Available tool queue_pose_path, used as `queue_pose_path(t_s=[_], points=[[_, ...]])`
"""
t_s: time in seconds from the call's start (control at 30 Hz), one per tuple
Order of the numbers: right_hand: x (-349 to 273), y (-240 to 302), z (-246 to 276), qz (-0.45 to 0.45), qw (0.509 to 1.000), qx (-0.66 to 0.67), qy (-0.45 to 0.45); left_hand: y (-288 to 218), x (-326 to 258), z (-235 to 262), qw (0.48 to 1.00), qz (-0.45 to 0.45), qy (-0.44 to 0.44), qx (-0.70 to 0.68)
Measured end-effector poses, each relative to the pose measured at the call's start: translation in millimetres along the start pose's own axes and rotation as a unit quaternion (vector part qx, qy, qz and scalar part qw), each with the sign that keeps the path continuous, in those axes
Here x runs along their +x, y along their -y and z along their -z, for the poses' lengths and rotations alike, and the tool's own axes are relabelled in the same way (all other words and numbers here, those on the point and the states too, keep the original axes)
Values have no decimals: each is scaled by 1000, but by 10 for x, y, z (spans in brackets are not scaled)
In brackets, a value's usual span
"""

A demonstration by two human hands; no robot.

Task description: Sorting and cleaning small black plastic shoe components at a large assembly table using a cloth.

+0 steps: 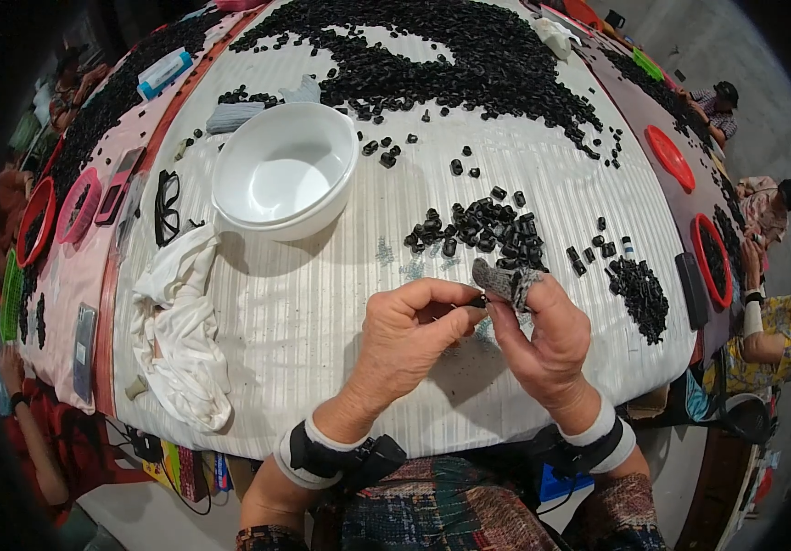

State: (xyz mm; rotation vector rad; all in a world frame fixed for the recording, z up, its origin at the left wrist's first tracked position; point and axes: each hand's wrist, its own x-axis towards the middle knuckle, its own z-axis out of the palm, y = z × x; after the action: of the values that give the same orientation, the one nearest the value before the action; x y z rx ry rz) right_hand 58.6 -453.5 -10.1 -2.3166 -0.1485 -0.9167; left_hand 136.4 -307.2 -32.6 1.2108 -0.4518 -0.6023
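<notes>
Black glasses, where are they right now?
On the head view's left, the glasses lie beside the white bowl, just above the crumpled white cloth.

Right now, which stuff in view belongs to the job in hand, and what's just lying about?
Likely the job:
- small black part at the fingertips of the left hand and right hand
- nearby black pieces
- pile of thin black pieces

Likely just lying about:
- white cloth
- black glasses
- white bowl, though its role is unclear
</notes>
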Motion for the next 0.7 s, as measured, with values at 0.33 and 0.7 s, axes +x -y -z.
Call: queue_pose_path(t_s=[0.33,0.7], points=[[61,-30,92,75,996,-21,38,-42,38,14,998,31,-9,-61],[-68,-261,21,50,985,-101,129,-94,69,81,988,9,-80,-134]])
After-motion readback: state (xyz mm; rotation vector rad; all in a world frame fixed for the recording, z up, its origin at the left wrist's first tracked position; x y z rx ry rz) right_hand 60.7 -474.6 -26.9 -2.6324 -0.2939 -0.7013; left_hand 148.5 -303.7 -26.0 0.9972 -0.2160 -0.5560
